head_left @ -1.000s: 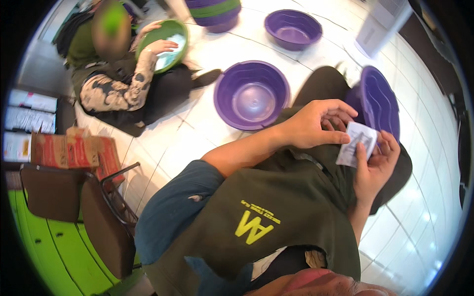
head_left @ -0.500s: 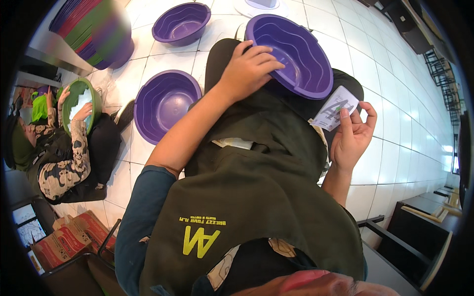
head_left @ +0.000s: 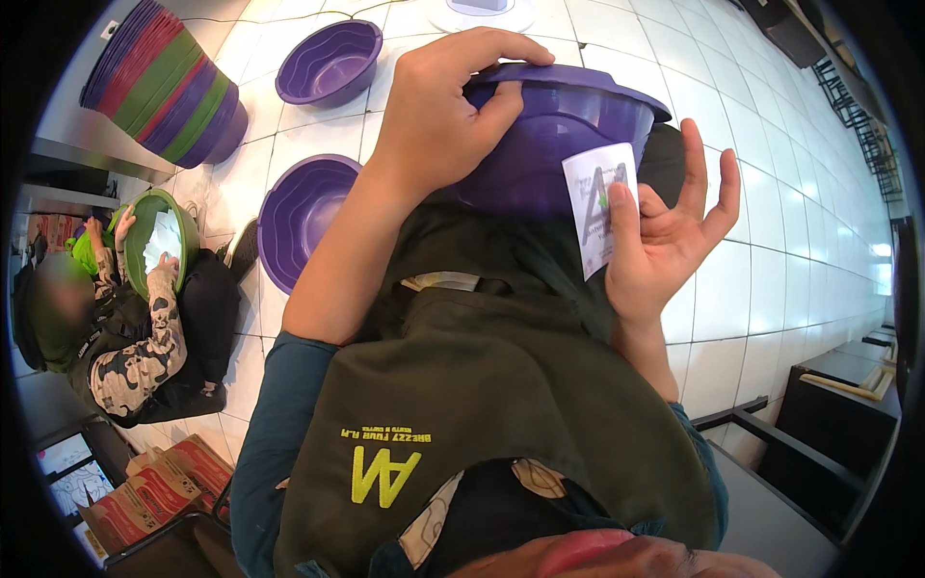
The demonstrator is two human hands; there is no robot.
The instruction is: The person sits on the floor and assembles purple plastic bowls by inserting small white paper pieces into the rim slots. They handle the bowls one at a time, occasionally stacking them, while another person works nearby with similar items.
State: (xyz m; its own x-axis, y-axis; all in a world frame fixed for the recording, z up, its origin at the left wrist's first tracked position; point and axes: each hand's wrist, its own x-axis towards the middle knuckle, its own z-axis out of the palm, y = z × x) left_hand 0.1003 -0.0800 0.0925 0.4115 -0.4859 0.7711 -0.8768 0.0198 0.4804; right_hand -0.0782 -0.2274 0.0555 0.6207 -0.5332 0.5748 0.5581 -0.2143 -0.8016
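A purple plastic basin [head_left: 540,144] rests over my lap, tipped so its outer wall faces me. My left hand [head_left: 438,111] grips its rim from the left, with the thumb against the outside wall and the fingers over the edge. Between the thumb and index finger of my right hand [head_left: 665,236] is a white printed sticker label [head_left: 586,197]. The other right fingers are raised and spread. The label is held upright right in front of the basin wall; whether it touches the wall I cannot tell. The basin's inside is mostly hidden.
Two more purple basins, one farther [head_left: 330,63] and one nearer [head_left: 303,217], sit on the white tiled floor. A tall stack of coloured basins [head_left: 173,91] stands far left. Below it a person holds a green basin [head_left: 188,231]. Cardboard boxes [head_left: 159,491] lie lower left; dark furniture [head_left: 838,405] is at right.
The basin has been tipped, turning its outer wall toward me instead of its inside. My left hand shifted onto the far rim. My right hand brought the label leftward to the basin.
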